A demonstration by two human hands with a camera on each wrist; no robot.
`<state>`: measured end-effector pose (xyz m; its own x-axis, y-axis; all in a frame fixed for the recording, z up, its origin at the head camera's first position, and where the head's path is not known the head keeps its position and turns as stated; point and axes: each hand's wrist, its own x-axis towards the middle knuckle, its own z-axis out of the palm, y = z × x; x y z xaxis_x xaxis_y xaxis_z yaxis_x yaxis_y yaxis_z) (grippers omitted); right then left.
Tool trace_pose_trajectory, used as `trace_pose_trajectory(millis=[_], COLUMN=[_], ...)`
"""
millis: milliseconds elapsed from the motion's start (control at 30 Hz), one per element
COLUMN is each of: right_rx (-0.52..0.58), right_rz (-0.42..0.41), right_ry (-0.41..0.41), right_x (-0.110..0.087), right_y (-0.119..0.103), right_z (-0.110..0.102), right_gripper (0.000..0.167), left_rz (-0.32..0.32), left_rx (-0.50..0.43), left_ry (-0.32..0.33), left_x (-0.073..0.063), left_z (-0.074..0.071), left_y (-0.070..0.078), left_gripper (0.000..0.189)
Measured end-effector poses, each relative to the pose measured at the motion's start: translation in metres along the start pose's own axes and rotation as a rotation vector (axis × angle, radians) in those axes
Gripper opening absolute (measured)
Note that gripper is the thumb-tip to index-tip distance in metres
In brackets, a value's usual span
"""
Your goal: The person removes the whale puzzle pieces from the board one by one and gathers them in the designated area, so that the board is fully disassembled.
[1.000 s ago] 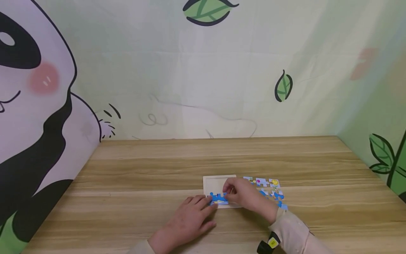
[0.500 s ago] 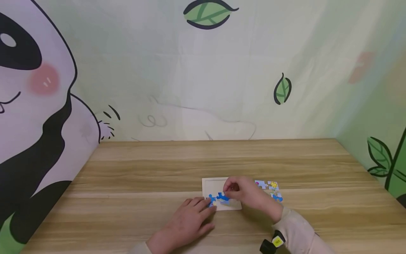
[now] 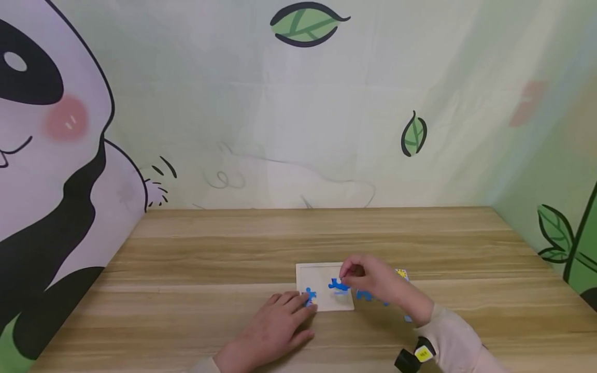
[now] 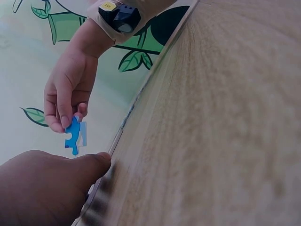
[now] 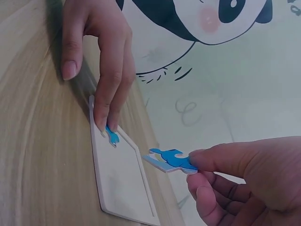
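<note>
My right hand pinches a blue jigsaw piece between thumb and fingertips, raised above the right part of a pale puzzle tray. Another blue puzzle piece lies in the tray's near left corner. My left hand rests at that corner, its extended fingertips on the tray edge and partly covering this piece. In the left wrist view the held piece hangs below the right fingertips, apart from the tray.
Several more jigsaw pieces lie on the wooden table right of the tray, mostly hidden by the right hand and forearm. A wall with a painted panda and leaves stands behind. A small black device is worn on the right wrist.
The right hand has lifted a blue piece from beside the corner piece in the tray and carried it to the right. The left hand has stayed in place.
</note>
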<state>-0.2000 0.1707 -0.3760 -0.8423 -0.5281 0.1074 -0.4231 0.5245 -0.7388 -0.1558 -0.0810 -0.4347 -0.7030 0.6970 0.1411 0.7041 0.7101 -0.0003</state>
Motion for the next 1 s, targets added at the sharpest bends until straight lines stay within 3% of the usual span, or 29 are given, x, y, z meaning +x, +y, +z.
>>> trace_pose_trajectory(millis=[533, 667, 1000], right_rx=[0.023, 0.016, 0.029], right_rz=[0.020, 0.039, 0.014], right_ry=[-0.030, -0.034, -0.043], right_x=[-0.021, -0.026, -0.040], right_y=[0.012, 0.015, 0.023], right_z=[-0.017, -0.021, -0.032], right_gripper=[0.007, 0.008, 0.008], left_rz=[0.022, 0.017, 0.019], left_rx=[0.041, 0.034, 0.054], left_ry=[0.065, 0.056, 0.078], left_x=[-0.001, -0.001, -0.001], left_z=[0.003, 0.003, 0.003], left_y=[0.001, 0.001, 0.000], left_gripper=[0.044, 0.044, 0.044])
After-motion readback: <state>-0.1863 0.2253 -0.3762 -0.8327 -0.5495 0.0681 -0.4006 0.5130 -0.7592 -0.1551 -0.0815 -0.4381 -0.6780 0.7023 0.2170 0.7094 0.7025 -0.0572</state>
